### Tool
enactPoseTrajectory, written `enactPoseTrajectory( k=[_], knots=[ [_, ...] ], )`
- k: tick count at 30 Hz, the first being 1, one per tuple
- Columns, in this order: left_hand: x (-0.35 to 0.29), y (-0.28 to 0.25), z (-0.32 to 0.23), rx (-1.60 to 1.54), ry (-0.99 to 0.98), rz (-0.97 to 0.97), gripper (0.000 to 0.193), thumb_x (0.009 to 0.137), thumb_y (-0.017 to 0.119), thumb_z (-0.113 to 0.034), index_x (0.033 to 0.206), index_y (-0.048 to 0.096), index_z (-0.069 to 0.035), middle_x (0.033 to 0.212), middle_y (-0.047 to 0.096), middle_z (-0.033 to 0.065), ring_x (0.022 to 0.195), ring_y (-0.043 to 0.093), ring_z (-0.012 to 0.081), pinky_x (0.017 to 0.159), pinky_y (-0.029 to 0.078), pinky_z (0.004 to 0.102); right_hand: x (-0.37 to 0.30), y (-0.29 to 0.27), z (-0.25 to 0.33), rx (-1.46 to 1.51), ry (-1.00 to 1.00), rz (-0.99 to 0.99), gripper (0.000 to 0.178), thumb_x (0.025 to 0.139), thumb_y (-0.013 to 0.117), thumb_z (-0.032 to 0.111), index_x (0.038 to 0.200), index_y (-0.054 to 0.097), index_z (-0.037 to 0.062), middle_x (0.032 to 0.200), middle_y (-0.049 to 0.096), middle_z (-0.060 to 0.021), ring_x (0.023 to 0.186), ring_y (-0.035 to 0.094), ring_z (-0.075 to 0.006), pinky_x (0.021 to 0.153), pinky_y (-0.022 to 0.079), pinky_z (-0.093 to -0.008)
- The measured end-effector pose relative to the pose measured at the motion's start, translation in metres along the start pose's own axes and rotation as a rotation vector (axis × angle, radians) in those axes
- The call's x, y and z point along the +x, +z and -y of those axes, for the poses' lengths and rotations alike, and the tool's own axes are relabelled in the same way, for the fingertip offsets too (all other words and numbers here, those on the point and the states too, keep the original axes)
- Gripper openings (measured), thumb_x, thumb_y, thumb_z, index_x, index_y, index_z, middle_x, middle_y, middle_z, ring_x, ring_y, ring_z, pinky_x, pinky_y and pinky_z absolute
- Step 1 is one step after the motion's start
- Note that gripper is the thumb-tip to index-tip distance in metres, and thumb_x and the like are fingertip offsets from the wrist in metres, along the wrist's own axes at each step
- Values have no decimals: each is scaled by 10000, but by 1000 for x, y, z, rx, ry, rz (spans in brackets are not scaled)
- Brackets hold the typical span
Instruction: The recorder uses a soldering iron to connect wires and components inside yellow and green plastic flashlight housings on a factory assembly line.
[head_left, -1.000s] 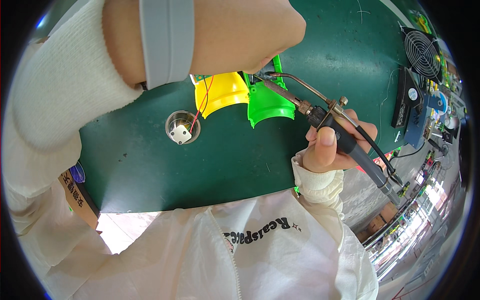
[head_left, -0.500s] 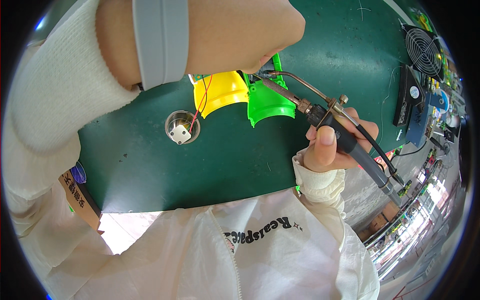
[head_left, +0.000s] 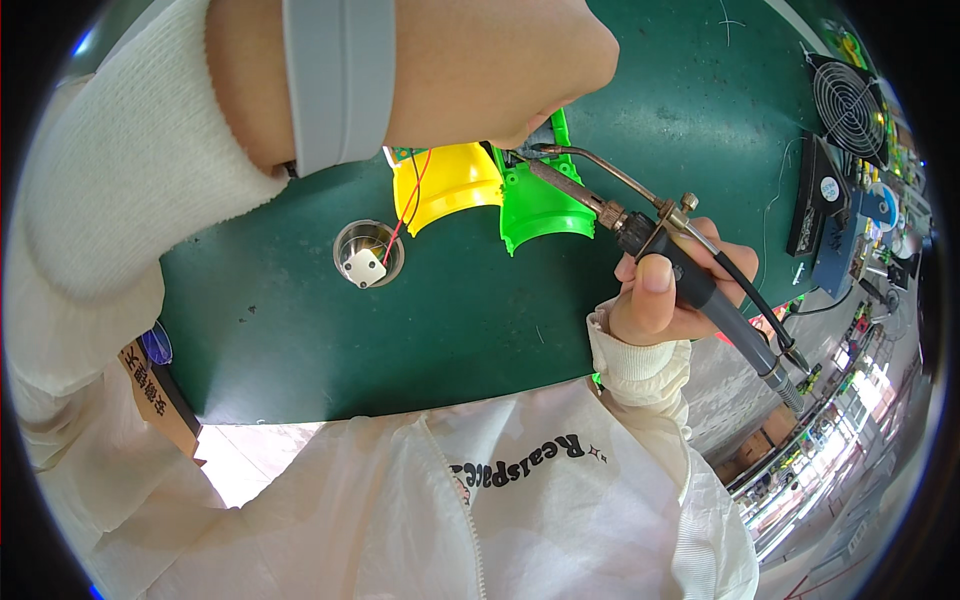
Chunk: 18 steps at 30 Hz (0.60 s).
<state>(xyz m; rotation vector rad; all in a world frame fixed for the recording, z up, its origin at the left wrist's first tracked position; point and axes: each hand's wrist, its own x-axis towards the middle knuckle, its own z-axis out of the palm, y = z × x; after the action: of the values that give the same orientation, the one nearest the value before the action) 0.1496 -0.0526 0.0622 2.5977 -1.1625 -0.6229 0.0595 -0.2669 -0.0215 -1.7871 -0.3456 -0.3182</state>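
A soldering iron with a thin curved metal feed tube is gripped in my right hand. Its tip points up and left, onto the inner side of a green plastic shell. My left hand reaches across the top, closed, with its fingers curled down over the same spot. What those fingers pinch is hidden beneath the hand. Beside the green shell is a yellow plastic shell. A red wire and a black one run from it toward a round metal part with a white plate.
All this lies on a dark green bench mat. On the right stand a fan with a wire guard, a black box and a blue device. At the lower left is a cardboard box.
My left hand and wrist appear slightly farther right, as do the shells and the round metal part. The soldering iron stays at nearly the same place and angle.
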Motion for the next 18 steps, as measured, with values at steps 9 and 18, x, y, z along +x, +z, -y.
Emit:
enactPoseTrajectory(
  k=[9,18],
  knots=[
    [-9,-7,-7,-19,-33,21,82,719,612,-90,719,602,-8,740,621,146,731,610,275,650,479,311,0,4,0,38,15,-20,413,716,697,222,861,372,12,681,497,-69,565,515,-142,559,474,-286],
    [-5,0,3,-96,30,-34,78,731,615,-95,729,589,-21,757,622,132,742,604,265,671,472,305,-1,-1,-1,27,9,-28,408,713,697,210,860,373,11,675,498,-68,572,515,-144,574,473,-293]
  ],
)
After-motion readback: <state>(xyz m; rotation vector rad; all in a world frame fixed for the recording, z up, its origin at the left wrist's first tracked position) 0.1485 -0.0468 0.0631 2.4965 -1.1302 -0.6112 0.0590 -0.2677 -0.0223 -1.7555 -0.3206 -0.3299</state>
